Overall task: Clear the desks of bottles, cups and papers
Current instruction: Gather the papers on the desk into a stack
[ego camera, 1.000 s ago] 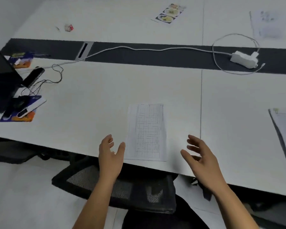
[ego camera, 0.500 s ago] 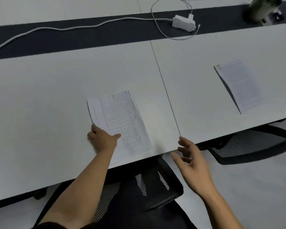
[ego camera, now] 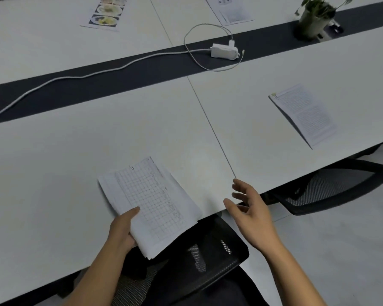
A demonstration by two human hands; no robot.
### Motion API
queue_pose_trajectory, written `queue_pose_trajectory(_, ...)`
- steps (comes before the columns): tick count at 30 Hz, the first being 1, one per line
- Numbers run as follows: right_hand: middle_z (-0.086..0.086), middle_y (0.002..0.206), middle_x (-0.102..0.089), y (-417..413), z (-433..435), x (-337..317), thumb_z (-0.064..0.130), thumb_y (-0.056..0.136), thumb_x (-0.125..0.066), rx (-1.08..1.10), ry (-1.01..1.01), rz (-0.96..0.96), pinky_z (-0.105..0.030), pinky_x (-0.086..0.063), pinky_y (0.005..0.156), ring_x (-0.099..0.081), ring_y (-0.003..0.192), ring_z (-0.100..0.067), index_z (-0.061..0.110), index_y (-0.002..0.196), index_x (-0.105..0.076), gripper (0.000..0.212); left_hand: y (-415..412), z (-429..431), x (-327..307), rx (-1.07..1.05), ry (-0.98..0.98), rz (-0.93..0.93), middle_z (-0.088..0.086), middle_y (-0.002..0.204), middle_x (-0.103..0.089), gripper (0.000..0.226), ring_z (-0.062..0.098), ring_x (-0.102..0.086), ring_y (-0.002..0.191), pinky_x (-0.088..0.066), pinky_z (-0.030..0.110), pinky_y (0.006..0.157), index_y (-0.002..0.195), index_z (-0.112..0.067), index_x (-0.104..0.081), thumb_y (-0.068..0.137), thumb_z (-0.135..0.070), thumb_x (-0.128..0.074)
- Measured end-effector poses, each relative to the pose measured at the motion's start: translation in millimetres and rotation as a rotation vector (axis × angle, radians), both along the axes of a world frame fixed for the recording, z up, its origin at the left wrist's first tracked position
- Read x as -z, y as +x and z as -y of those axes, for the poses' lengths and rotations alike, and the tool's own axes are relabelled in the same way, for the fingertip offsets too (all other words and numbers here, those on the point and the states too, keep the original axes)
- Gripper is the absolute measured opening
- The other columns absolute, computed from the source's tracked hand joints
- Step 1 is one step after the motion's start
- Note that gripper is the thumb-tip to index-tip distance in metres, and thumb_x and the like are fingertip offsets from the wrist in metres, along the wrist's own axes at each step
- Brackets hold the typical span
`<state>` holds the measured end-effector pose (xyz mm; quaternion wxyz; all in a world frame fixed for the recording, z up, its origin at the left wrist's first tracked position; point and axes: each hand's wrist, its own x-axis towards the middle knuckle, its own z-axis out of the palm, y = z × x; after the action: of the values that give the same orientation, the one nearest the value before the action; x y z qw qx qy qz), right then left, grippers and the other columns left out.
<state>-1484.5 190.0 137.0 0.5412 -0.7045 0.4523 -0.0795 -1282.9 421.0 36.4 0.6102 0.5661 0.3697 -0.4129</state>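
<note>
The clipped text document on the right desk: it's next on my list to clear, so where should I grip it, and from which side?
The clipped text document lies flat, its near corner close to the desk front edge. Probably best: slide that corner past the edge with the free right hand, then pinch it from the front, thumb on top. The left hand already holds the grid papers.

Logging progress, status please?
Left hand gripping grid paper, near end past desk edge. Right hand open, empty. Text paper ahead right, nothing in the way.
</note>
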Motion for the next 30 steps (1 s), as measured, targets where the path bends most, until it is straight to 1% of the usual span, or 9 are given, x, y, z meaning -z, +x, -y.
queue_pose_trajectory(5, 0.022, 0.131, -0.055, 5.8, -3.6, -5.3, 0.027, 0.091, -0.069, -0.060, -0.039, 0.005, -0.025, -0.052, 0.092, -0.056, 0.114, 0.009, 0.038, 0.137, -0.050, 0.051, -8.3, -9.3, -16.8, -0.094, -0.168, -0.070, 0.017, 0.113, -0.067, 0.030, 0.034, -0.062, 0.104, -0.051, 0.052, 0.076, 0.120, -0.008, -0.062, 0.091, 0.002, -0.059)
queue_pose_trajectory(9, 0.021, 0.130, -0.055, 5.0, -2.9, -12.5, 0.028, 0.092, -0.068, -0.075, -0.066, 0.018, -0.024, -0.052, 0.091, -0.056, 0.115, 0.008, 0.034, 0.139, -0.050, 0.051, -11.7, -0.9, -40.7, -0.045, -0.255, 0.003, 0.018, 0.119, -0.070, 0.035, 0.034, -0.064, 0.111, -0.053, 0.051, 0.087, 0.123, -0.007, -0.064, 0.089, -0.007, -0.066)
queue_pose_trajectory(14, 0.022, 0.134, -0.055, -9.7, 2.4, -20.6, 0.026, 0.092, -0.067, 0.015, -0.091, 0.063, -0.022, -0.051, 0.088, -0.056, 0.115, 0.008, 0.034, 0.137, -0.051, 0.048, -22.1, 27.1, -82.8, 0.061, -0.148, 0.400, 0.009, 0.115, -0.072, 0.040, 0.024, -0.067, 0.108, -0.051, 0.042, 0.096, 0.124, -0.010, -0.063, 0.086, -0.005, -0.071)
queue_pose_trajectory(16, 0.021, 0.132, -0.056, -21.3, 5.4, -22.6, 0.024, 0.092, -0.067, 0.074, -0.109, 0.069, -0.027, -0.053, 0.091, -0.056, 0.116, 0.005, 0.033, 0.136, -0.052, 0.048, -29.6, 42.8, -99.4, 0.166, 0.046, 0.697, -0.005, 0.103, -0.071, 0.028, 0.012, -0.067, 0.098, -0.049, 0.033, 0.094, 0.111, -0.020, -0.066, 0.088, -0.008, -0.072)
queue_pose_trajectory(18, 0.021, 0.130, -0.057, -35.6, 10.2, -24.8, 0.024, 0.092, -0.068, 0.138, -0.122, 0.070, -0.028, -0.053, 0.092, -0.057, 0.116, 0.003, 0.034, 0.135, -0.053, 0.047, -33.6, 62.8, -110.5, 0.236, 0.154, 0.910, -0.011, 0.096, -0.066, 0.017, 0.014, -0.065, 0.094, -0.048, 0.031, 0.091, 0.100, -0.022, -0.065, 0.089, -0.011, -0.072)
queue_pose_trajectory(20, 0.019, 0.129, -0.057, -50.1, 18.0, -26.6, 0.025, 0.093, -0.068, 0.181, -0.135, 0.064, -0.024, -0.052, 0.090, -0.057, 0.116, 0.003, 0.034, 0.136, -0.052, 0.047, -35.9, 85.6, -116.8, 0.237, 0.135, 0.943, -0.005, 0.099, -0.067, 0.016, 0.016, -0.065, 0.097, -0.050, 0.031, 0.092, 0.104, -0.014, -0.066, 0.090, -0.011, -0.071)
queue_pose_trajectory(24, 0.014, 0.130, -0.058, -67.2, 51.1, -25.8, 0.024, 0.093, -0.067, 0.264, -0.154, 0.053, -0.017, -0.049, 0.086, -0.057, 0.117, 0.000, 0.030, 0.139, -0.051, 0.049, -41.2, 125.3, -118.6, 0.236, 0.027, 0.899, -0.014, 0.100, -0.068, 0.024, 0.000, -0.066, 0.093, -0.051, 0.024, 0.086, 0.104, -0.024, -0.065, 0.090, -0.006, -0.069)
queue_pose_trajectory(28, 0.011, 0.133, -0.054, -63.9, 121.9, -8.5, 0.030, 0.094, -0.064, 0.258, -0.229, -0.043, -0.013, -0.043, 0.083, -0.056, 0.113, -0.001, 0.027, 0.143, -0.047, 0.052, -51.9, 153.8, -119.5, 0.274, 0.028, 0.864, -0.010, 0.103, -0.070, 0.025, 0.009, -0.068, 0.096, -0.052, 0.026, 0.084, 0.111, -0.019, -0.065, 0.089, -0.008, -0.071)
queue_pose_trajectory(30, 0.004, 0.139, -0.050, -58.3, 173.6, 10.5, 0.033, 0.096, -0.062, 0.209, -0.261, -0.120, -0.020, -0.045, 0.090, -0.055, 0.115, -0.007, 0.022, 0.145, -0.044, 0.054, -58.3, 170.8, -117.4, 0.295, 0.077, 0.863, -0.006, 0.105, -0.069, 0.027, 0.015, -0.067, 0.098, -0.051, 0.029, 0.088, 0.113, -0.018, -0.064, 0.088, -0.010, -0.072)
